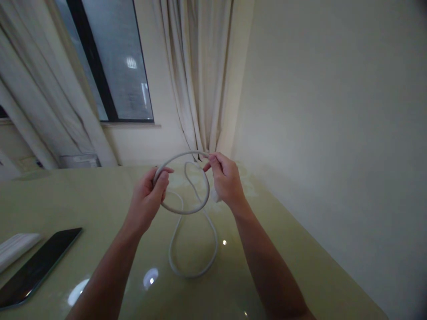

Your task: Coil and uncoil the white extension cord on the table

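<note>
A white cable (187, 212) is bent into a round loop held up between my two hands above the table. My left hand (149, 191) grips the loop's left side, thumb on top. At the upper right of the loop, my right hand (227, 178) pinches the cable between thumb and fingers. The rest of the cable hangs down and lies in a long, loose curve on the tabletop below. A small white piece, perhaps the cable's plug, shows partly behind my right hand; its shape is mostly hidden.
The glossy yellow-green table (110, 209) meets a plain wall (327, 133) on the right. A dark phone or tablet (40, 266) and a white object (16, 249) lie at left. Curtains (196, 66) and a window (116, 58) stand behind.
</note>
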Action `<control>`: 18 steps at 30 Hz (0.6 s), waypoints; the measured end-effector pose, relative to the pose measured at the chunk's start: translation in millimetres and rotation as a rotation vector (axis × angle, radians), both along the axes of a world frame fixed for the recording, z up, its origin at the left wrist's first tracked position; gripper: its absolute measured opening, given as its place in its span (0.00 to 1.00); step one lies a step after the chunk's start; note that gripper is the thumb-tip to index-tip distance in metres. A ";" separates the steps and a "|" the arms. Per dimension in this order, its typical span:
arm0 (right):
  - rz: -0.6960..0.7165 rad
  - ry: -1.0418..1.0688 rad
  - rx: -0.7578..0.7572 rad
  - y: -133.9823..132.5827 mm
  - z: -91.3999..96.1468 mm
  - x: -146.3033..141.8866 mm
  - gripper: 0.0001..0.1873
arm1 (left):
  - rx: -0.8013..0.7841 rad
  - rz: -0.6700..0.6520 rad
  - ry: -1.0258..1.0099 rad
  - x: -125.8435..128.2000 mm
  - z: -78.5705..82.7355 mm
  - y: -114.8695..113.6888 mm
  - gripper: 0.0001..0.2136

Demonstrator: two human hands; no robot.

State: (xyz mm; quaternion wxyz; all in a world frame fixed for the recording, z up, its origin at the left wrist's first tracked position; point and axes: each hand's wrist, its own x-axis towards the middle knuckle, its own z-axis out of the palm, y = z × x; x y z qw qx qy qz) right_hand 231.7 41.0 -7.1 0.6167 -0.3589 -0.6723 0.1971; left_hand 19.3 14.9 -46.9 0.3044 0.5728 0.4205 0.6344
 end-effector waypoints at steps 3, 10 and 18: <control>-0.139 0.028 0.112 -10.2 4.7 0.3 0.16 | 0.083 0.100 0.133 -2.4 11.4 -10.4 0.17; -0.118 0.000 0.164 -68.2 27.3 11.8 0.16 | 0.262 0.230 0.342 6.6 34.6 -35.1 0.12; -0.087 -0.300 0.254 -129.3 19.4 60.8 0.23 | 0.696 0.408 0.501 9.8 50.8 -74.7 0.09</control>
